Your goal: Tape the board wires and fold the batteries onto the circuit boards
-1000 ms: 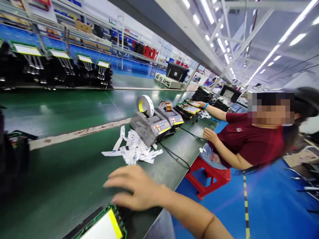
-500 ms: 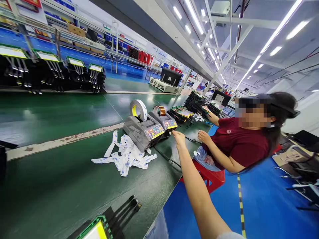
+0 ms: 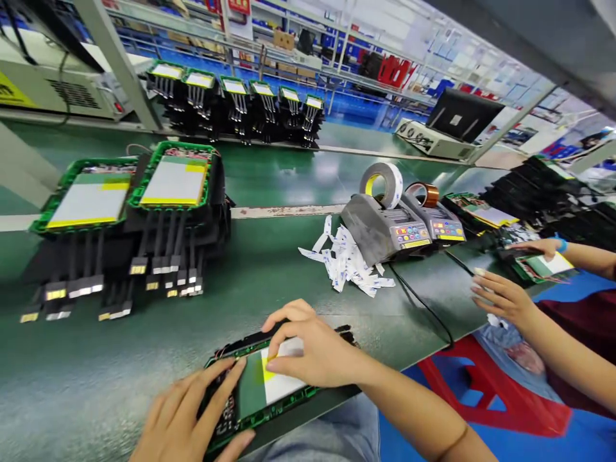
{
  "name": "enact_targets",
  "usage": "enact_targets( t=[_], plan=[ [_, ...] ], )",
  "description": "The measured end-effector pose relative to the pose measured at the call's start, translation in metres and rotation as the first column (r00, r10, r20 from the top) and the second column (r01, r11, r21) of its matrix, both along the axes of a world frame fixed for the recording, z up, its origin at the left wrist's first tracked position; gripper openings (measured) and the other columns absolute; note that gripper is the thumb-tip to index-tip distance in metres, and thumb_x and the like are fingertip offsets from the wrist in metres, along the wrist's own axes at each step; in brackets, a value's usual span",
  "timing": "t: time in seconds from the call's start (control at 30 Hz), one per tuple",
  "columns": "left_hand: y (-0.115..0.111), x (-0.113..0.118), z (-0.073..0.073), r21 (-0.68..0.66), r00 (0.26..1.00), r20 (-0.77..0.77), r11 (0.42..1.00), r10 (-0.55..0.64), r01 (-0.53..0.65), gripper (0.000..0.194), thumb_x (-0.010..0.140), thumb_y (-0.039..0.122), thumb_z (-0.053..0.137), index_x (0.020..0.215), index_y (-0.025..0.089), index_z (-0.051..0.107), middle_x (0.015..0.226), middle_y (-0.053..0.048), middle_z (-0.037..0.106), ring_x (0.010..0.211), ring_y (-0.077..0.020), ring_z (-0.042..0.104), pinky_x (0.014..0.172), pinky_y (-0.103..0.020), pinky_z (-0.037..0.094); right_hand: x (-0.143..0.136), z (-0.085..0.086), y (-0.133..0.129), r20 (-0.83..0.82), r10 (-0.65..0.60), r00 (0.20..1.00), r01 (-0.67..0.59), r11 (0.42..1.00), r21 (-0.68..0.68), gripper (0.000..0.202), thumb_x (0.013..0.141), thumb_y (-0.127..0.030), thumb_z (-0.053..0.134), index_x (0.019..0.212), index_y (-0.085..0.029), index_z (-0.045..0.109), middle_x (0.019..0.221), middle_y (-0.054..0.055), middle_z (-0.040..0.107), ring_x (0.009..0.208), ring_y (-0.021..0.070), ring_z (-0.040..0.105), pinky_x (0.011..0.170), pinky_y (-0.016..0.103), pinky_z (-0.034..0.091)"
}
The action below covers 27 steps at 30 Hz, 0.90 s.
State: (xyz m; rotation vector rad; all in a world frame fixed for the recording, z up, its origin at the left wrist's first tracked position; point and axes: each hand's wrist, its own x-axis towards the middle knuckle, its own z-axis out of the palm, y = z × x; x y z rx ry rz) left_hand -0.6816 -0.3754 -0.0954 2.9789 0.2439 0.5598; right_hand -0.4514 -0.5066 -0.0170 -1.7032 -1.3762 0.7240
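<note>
In front of me a green-edged device [image 3: 283, 405] with a white battery and a yellow strip lies on the green bench. My left hand [image 3: 185, 410] rests spread over its left end, fingertips on the green area. Above the battery my right hand [image 3: 308, 350] is curved, thumb and index fingertip pressed near the yellow strip; whatever may be between them is too small to make out. Beyond my hands are a pile of white paper strips [image 3: 344, 263] and two grey tape dispensers [image 3: 385, 228] with tape rolls on top.
Stacks of similar devices [image 3: 176, 179] with dangling cables stand at the left, and more line the back shelf [image 3: 337, 149]. A co-worker's hands [image 3: 505, 298] are at the right, beside a red stool [image 3: 495, 391]. A black cable [image 3: 428, 311] runs over the bench edge.
The view has turned left and down. My right hand has come back from the dispensers to the device, and my left hand has come into view on it.
</note>
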Motion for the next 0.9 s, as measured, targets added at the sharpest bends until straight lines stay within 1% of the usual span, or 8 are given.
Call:
enact_targets(
  t=[0.17, 0.3, 0.37, 0.47, 0.6, 0.7, 0.8, 0.9],
  plan=[
    [-0.002, 0.005, 0.009, -0.005, 0.999, 0.047, 1.0, -0.016, 0.016, 0.073, 0.089, 0.063, 0.059, 0.149, 0.025, 0.044, 0.129, -0.006, 0.064, 0.109, -0.0261, 0.057, 0.094, -0.037, 0.04, -0.009, -0.014, 0.014, 0.135, -0.037, 0.99, 0.042, 0.999, -0.033, 0.016, 0.079, -0.023, 0.084, 0.076, -0.021, 0.068, 0.116, 0.0, 0.069, 0.112, 0.0193, 0.056, 0.103, 0.041, 0.042],
    [-0.001, 0.006, 0.013, 0.004, 0.996, 0.083, 0.999, -0.045, 0.045, 0.069, 0.089, 0.064, 0.058, 0.145, 0.024, 0.05, 0.125, -0.006, 0.066, 0.106, -0.0244, 0.058, 0.092, -0.035, 0.041, -0.016, -0.022, 0.011, 0.31, -0.079, 0.947, 0.074, 0.997, 0.027, 0.015, 0.082, -0.029, 0.082, 0.082, -0.021, 0.069, 0.118, 0.003, 0.065, 0.111, 0.0222, 0.054, 0.099, 0.04, 0.045],
    [0.0, 0.006, 0.013, -0.001, 0.996, 0.075, 0.999, -0.042, 0.042, 0.067, 0.09, 0.063, 0.058, 0.144, 0.024, 0.05, 0.125, -0.005, 0.066, 0.106, -0.0237, 0.058, 0.091, -0.034, 0.042, -0.02, -0.026, 0.008, 0.411, -0.14, 0.901, 0.114, 0.99, 0.087, 0.02, 0.083, -0.034, 0.08, 0.097, -0.022, 0.07, 0.117, 0.007, 0.062, 0.109, 0.0241, 0.053, 0.096, 0.041, 0.046],
    [0.0, 0.006, 0.013, -0.009, 0.996, 0.074, 0.999, -0.043, 0.044, 0.069, 0.089, 0.066, 0.057, 0.145, 0.025, 0.05, 0.126, -0.005, 0.066, 0.107, -0.0234, 0.058, 0.09, -0.034, 0.042, -0.025, -0.03, 0.003, 0.528, -0.257, 0.809, 0.165, 0.963, 0.214, 0.04, 0.087, -0.041, 0.075, 0.119, -0.02, 0.064, 0.112, 0.011, 0.059, 0.1, 0.0247, 0.052, 0.088, 0.04, 0.047],
    [-0.001, 0.006, 0.011, -0.016, 0.997, 0.061, 0.999, -0.044, 0.045, 0.069, 0.09, 0.066, 0.056, 0.145, 0.024, 0.049, 0.127, -0.005, 0.066, 0.108, -0.0236, 0.058, 0.091, -0.034, 0.041, -0.025, -0.033, -0.001, 0.622, -0.271, 0.734, 0.026, 0.927, 0.373, 0.011, 0.098, -0.031, 0.061, 0.102, -0.023, 0.066, 0.098, 0.005, 0.063, 0.09, 0.0187, 0.053, 0.083, 0.034, 0.043],
    [-0.001, 0.005, 0.01, -0.023, 0.997, 0.059, 0.999, -0.041, 0.043, 0.069, 0.091, 0.065, 0.055, 0.146, 0.025, 0.048, 0.127, -0.005, 0.065, 0.109, -0.0241, 0.058, 0.093, -0.036, 0.04, -0.022, -0.037, -0.002, 0.67, -0.197, 0.715, -0.052, 0.942, 0.332, 0.01, 0.1, -0.028, 0.058, 0.101, -0.023, 0.067, 0.094, 0.002, 0.067, 0.087, 0.0164, 0.053, 0.084, 0.034, 0.04],
    [0.0, 0.005, 0.01, -0.033, 0.998, 0.046, 0.999, -0.037, 0.039, 0.072, 0.09, 0.066, 0.055, 0.15, 0.027, 0.043, 0.126, -0.004, 0.066, 0.109, -0.0252, 0.058, 0.094, -0.037, 0.039, -0.021, -0.038, -0.002, 0.667, -0.122, 0.735, -0.038, 0.975, 0.22, 0.014, 0.099, -0.034, 0.06, 0.101, -0.022, 0.067, 0.097, 0.003, 0.068, 0.088, 0.0175, 0.053, 0.085, 0.036, 0.038],
    [0.001, 0.006, 0.012, -0.02, 0.998, 0.04, 0.999, -0.049, 0.05, 0.077, 0.088, 0.067, 0.057, 0.151, 0.027, 0.04, 0.125, -0.005, 0.066, 0.106, -0.0263, 0.058, 0.095, -0.04, 0.037, -0.02, -0.036, 0.0, 0.655, -0.082, 0.751, -0.039, 0.985, 0.169, 0.019, 0.098, -0.038, 0.06, 0.099, -0.02, 0.067, 0.1, 0.005, 0.065, 0.09, 0.0194, 0.051, 0.084, 0.037, 0.037]
  ],
)
